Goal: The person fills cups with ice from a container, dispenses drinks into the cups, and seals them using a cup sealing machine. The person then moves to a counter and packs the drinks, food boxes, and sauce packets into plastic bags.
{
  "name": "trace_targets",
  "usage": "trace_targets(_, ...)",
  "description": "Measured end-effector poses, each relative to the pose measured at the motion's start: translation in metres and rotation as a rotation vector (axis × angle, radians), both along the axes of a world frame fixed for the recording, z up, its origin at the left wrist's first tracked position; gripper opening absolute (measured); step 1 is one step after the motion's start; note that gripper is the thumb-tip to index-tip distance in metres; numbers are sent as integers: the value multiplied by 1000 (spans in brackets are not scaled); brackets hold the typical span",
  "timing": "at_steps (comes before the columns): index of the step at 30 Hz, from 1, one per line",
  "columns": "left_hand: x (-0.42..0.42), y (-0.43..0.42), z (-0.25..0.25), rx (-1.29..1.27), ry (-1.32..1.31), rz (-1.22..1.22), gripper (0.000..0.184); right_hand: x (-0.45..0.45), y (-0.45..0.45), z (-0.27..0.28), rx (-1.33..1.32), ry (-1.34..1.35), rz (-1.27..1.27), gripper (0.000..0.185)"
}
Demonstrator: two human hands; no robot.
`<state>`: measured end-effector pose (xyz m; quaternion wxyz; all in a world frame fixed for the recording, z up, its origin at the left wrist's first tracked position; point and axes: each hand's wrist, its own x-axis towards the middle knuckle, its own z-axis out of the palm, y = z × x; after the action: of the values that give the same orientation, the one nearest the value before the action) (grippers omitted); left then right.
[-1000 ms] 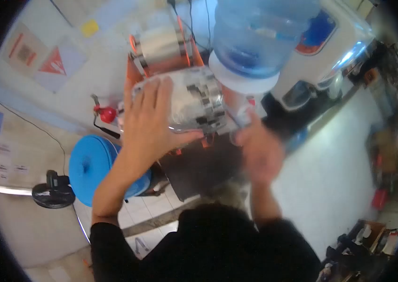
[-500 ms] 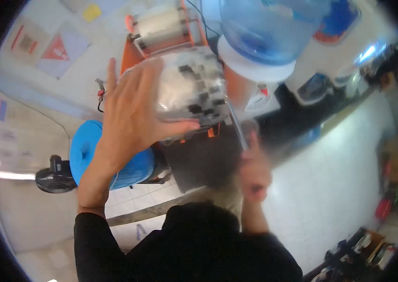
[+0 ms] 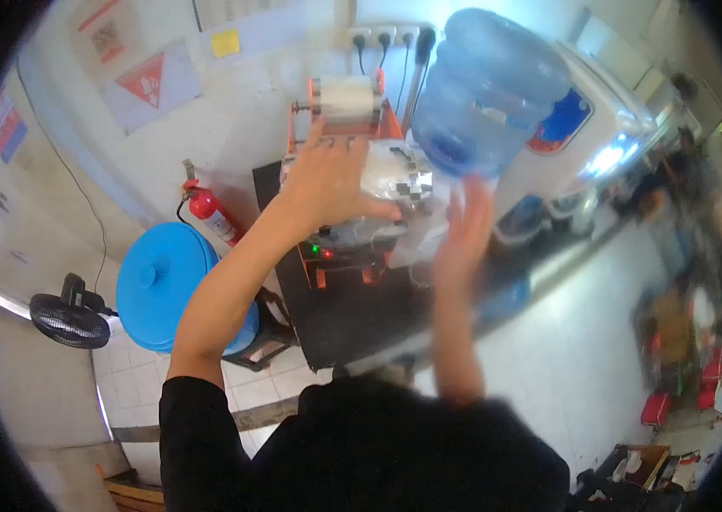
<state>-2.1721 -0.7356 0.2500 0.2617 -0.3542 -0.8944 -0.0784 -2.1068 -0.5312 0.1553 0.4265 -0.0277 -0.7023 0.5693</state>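
your left hand (image 3: 331, 181) spreads open fingers on the plastic bundle (image 3: 388, 177) at the orange machine (image 3: 391, 125); your blurred right hand's (image 3: 466, 230) grip, i cannot tell.

Inspector A: Surface of the water bottle (image 3: 493, 94)?
Inspector B: Clear blue plastic, smooth and glossy.
Inspector A: Bucket lid (image 3: 165, 286)?
Inspector B: Opaque blue plastic, smooth.
Inspector A: Sleeve (image 3: 199, 427)?
Inspector B: Black cloth, matt.

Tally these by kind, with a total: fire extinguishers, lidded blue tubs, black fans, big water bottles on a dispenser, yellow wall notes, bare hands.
Red metal fire extinguisher: 1
Round blue plastic tub with lid: 1
Black fan: 1
Large translucent blue water bottle: 1
Yellow paper note: 1
Bare hands, left hand and right hand: 2
Total: 7
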Motion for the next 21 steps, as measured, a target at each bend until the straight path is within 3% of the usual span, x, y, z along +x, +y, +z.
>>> trace_targets(2,-12,3,11,-113,-154,61,112,51,-37,-61,-913,-104,313,38)
trace_targets(3,-23,3,15,-103,-137,82,112,49,-48,-128,-1065,-336,462,39)
trace_targets(5,-42,6,16,-117,-384,13,112,45,-69,-259,-1328,-874,759,44)
trace_targets(6,-49,10,34,-204,-678,35,109,31,-88,-231,-1585,-878,567,41)
trace_targets(9,-98,8,22,-299,-856,10,107,2,-99,-308,-1158,-546,921,43)
trace_targets(11,-83,5,35,-329,-872,1,101,7,-100,-347,-929,-337,1004,44)
trace_targets(13,-43,-5,36,152,-115,66,76,37,-99,-360,-914,-348,994,45)
trace_targets(15,7,-16,37,579,183,-80,52,85,-95,-348,-929,-370,1004,45)
trace_targets(17,84,-39,2,838,-6,-56,32,128,-84,-336,-946,-405,1021,43)
trace_targets(19,118,-56,-67,910,-84,-339,24,168,-77,-334,-1626,-505,1011,45)
trace_targets(21,147,-55,-105,767,-414,-51,29,177,-66,-326,-1600,-563,969,42)
